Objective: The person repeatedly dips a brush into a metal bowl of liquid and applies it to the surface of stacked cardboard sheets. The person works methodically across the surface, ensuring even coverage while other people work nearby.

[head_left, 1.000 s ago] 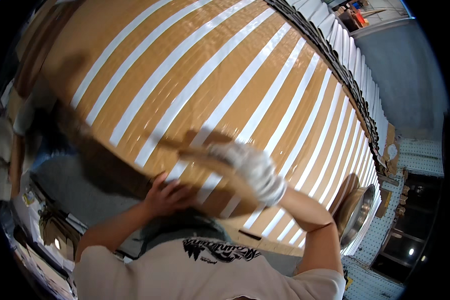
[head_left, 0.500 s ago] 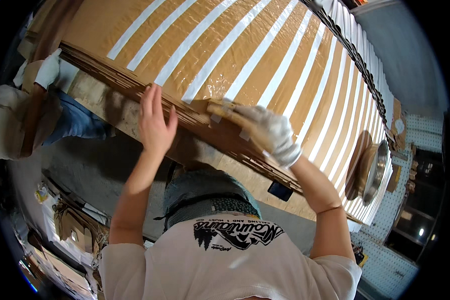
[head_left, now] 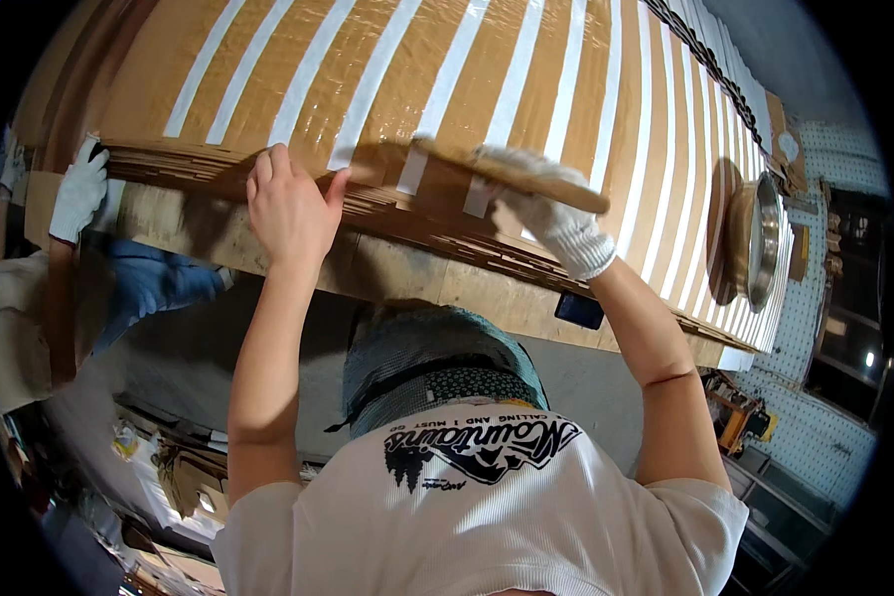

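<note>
In my right hand (head_left: 554, 219), which wears a white knitted glove, is a long, flat wooden tool (head_left: 572, 193). It lies slanted over the front part of a brown sheet (head_left: 392, 119) marked with white stripes; its underside is hidden. My bare left hand (head_left: 293, 209) rests at the near edge of the sheets, thumb apart from the fingers and nothing held. Below the top sheet, layered brown edges (head_left: 467, 243) show a stack. Other striped sheets overlap in a fan toward the right.
A round metal bowl (head_left: 762, 243) stands on the sheets at the right. A dark phone-like object (head_left: 579, 310) lies by the wooden table edge (head_left: 447, 288). At the left, another person's white-gloved hand (head_left: 79, 191) touches the stack's corner.
My right hand and the wooden tool have shifted slightly right and up. My left hand has moved a little left, still at the sheet edge. The view has turned slightly.
</note>
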Tool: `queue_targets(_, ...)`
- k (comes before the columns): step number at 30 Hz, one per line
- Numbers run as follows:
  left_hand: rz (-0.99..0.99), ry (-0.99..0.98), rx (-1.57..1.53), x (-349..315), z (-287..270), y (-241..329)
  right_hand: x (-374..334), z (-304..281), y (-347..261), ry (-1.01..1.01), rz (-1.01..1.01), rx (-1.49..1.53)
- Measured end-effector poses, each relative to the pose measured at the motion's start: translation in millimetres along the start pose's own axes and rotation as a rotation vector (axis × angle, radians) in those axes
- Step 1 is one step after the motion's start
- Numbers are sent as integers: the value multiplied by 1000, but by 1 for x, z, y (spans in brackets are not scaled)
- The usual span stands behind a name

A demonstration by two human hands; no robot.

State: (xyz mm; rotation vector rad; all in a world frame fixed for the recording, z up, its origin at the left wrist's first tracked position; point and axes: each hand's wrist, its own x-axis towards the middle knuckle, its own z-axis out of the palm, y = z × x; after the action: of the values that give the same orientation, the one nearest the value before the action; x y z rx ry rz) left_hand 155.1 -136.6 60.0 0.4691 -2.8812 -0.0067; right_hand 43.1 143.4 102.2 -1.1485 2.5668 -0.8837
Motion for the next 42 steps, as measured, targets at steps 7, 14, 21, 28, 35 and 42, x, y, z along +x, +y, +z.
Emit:
queue_targets(7, -6, 18, 51, 2, 13, 12, -57, -5, -5, -146, 56, -544)
queue_targets(14, -36, -197, 41, 16, -2, 31, -95, -14, 54, 171, 53, -149)
queue_targets(21, -34, -288, 138, 25, -5, 36, -94, -61, 44, -4, 172, -176)
queue_targets(28, -30, -350, 188, 28, -8, 44, -69, -97, 89, -229, 344, 164)
queue_targets(35, -152, -387, 5, 20, -1, 39, 175, -155, 149, 419, 610, 850)
queue_targets(42, -274, -201, -199, -1, 32, 47, 451, -110, 195, 550, 522, 536)
